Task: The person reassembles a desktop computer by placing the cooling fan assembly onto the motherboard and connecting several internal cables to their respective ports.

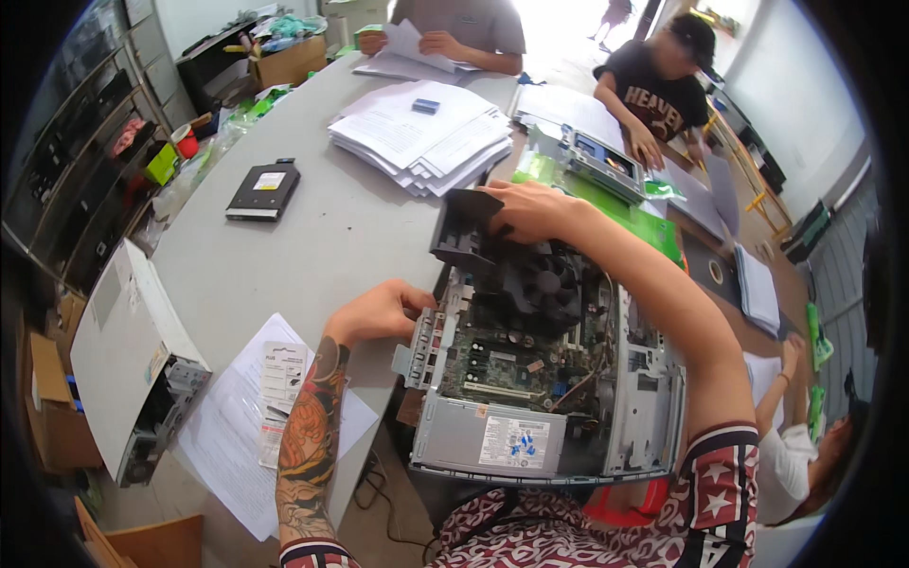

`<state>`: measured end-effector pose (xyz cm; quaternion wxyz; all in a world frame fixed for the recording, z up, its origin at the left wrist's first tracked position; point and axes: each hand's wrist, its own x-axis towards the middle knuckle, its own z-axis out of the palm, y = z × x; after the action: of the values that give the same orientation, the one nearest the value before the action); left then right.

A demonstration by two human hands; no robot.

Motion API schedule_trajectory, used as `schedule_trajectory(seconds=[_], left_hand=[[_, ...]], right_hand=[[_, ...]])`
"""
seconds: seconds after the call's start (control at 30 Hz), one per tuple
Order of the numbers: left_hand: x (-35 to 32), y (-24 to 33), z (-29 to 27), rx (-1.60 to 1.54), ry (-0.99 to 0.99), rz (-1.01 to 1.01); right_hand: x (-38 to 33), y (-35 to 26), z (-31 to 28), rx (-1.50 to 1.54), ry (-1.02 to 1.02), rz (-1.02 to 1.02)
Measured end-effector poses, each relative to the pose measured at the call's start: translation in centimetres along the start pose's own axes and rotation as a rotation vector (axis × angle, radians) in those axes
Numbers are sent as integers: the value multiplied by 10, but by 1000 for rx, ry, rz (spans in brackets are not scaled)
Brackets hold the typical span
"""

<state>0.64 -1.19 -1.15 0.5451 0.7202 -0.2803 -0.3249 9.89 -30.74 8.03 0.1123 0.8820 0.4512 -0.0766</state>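
An opened desktop computer case [587,417] lies flat before me, over my lap at the table's edge. Inside it show a green motherboard [502,364], a silver power supply [473,435] and a black cooling fan [549,282]. My right hand [532,210] reaches across to the far side and grips a black plastic cover [464,227] raised above the case's far left corner. At the case's left side, by the metal port panel, my left hand [379,310] has its fingers curled on the edge; some fingertips are hidden.
On the grey table [208,256] are a black optical drive [265,189], a paper stack [417,133], loose sheets [227,435] and a packaged tool [282,388]. Another computer case [133,350] stands left. Co-workers handle papers opposite and at right, near a second opened device [601,166].
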Motion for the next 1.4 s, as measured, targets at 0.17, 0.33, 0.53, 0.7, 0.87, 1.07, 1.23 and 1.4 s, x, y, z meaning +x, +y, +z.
schedule_trajectory(seconds=[0.17, 0.33, 0.53, 0.7, 0.87, 1.07, 1.23, 1.4], left_hand=[[3, -12, -1, 110, 21, 65], [16, -11, 3, 67, 19, 121], [-9, 6, 5, -62, 1, 57], [5, -3, 6, -70, -6, 68], [10, 1, 4, -51, -42, 86], [5, -7, 2, -25, -32, 116], [11, -5, 6, -38, -43, 127], [5, 0, 2, 57, -18, 66]], right_hand=[[-3, 9, 12, -115, 65, -46], [-17, 33, 31, 101, 146, 31], [-11, 44, 42, 171, 175, 45], [-14, 30, 33, 183, 212, 44], [-18, 38, 37, 178, 240, 30], [-9, 27, 28, 151, 156, 74], [-18, 19, 25, 142, 236, -13], [-19, 20, 18, 71, 83, 46]])
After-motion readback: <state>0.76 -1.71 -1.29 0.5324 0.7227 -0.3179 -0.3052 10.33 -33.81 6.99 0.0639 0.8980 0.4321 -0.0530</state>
